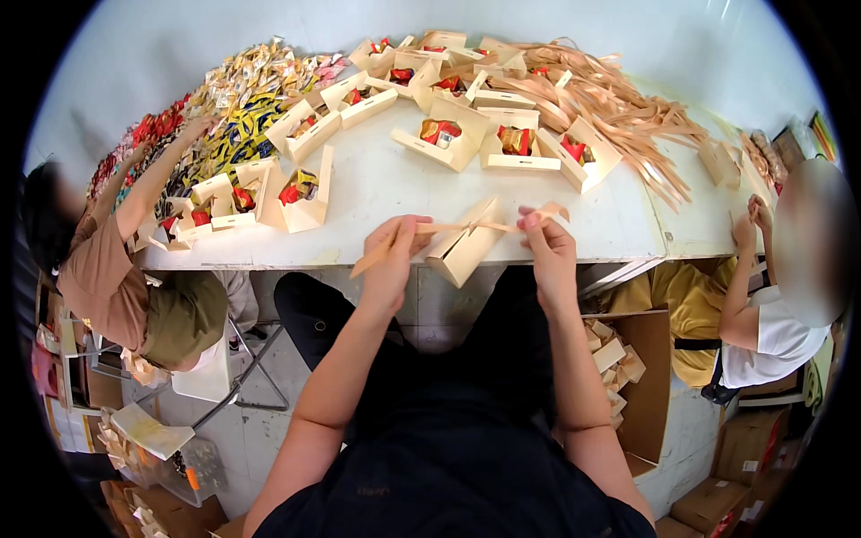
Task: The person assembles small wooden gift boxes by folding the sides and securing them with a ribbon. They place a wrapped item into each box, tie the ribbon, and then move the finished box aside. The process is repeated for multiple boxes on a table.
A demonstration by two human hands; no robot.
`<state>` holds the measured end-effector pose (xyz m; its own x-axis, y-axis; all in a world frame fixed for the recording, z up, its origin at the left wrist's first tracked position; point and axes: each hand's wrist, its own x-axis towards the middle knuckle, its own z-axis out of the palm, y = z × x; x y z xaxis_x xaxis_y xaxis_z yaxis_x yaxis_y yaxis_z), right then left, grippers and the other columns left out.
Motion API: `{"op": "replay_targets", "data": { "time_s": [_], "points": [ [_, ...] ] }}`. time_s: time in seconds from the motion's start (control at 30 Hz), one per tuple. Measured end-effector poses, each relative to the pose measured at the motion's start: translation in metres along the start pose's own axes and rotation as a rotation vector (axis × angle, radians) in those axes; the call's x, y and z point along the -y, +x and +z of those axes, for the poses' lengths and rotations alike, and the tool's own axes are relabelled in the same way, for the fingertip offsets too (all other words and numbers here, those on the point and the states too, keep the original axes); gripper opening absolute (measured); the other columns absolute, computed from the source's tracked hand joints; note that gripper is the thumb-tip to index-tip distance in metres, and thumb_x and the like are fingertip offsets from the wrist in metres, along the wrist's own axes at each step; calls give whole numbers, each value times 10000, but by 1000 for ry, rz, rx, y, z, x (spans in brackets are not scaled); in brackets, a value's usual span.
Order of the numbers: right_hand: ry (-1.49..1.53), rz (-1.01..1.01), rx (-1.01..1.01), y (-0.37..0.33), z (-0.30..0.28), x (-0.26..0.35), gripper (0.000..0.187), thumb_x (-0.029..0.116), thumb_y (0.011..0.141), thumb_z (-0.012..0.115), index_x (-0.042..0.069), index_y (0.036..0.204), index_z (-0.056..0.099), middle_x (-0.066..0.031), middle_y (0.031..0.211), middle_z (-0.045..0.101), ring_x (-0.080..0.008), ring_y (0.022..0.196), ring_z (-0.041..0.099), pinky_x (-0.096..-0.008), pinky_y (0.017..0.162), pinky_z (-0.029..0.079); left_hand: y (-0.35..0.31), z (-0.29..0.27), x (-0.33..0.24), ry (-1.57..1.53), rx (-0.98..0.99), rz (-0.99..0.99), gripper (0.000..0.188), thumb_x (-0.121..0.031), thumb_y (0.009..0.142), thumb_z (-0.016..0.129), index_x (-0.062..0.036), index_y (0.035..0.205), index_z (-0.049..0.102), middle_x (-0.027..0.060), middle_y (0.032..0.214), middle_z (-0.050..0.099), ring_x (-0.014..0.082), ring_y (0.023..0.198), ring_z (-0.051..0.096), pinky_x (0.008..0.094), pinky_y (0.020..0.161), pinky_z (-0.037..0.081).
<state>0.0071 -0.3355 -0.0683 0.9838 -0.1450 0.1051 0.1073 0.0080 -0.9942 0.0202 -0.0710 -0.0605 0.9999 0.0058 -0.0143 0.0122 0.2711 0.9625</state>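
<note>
A closed cream gift box [468, 251] lies at the table's near edge, right in front of me. Across its top runs a peach ribbon [446, 228], crossed over itself near the box's middle. My left hand [391, 255] pinches one end of the ribbon to the left of the box, with a loose tail hanging below the fingers. To the right of the box, my right hand [549, 247] grips the other end, its tail curling up above the fingertips. Neither hand appears to touch the box itself.
Open cream boxes [516, 143] holding wrapped sweets stand beyond my hands. Loose peach ribbons [592, 99] pile up at the far right, wrapped sweets [256, 108] at the far left. Co-workers sit on both sides. A carton [650, 386] of finished boxes stands by my right leg.
</note>
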Motion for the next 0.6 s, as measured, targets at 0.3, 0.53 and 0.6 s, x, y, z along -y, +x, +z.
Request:
{"op": "replay_targets", "data": {
  "time_s": [0.3,0.53,0.6],
  "points": [
    [-735,-478,-490,-36,14,66,518,70,823,895,3,1246,605,-199,1258,612,-363,1134,607,-441,955,517,-9,-26,-41,1042,-527,832,674,-38,884,842,51,1496,573,200,1328,662,382,1255,627,494,1098,504],
    [-847,-527,-44,3,51,37,195,65,924,791,79,1115,759,-82,1025,720,-327,1012,694,-415,952,537,19,8,-30,558,284,145,224,-163,1061,708,33,1160,751,139,1110,709,263,1003,681,356,922,538],
    [-742,-473,-90,1,58,33,157,51,932,797,65,1088,779,-75,941,727,-280,882,708,-378,835,562,25,-3,-23,518,330,120,140,-92,1046,733,22,1123,759,89,1052,685,184,998,651,315,909,524]
  ]
}}
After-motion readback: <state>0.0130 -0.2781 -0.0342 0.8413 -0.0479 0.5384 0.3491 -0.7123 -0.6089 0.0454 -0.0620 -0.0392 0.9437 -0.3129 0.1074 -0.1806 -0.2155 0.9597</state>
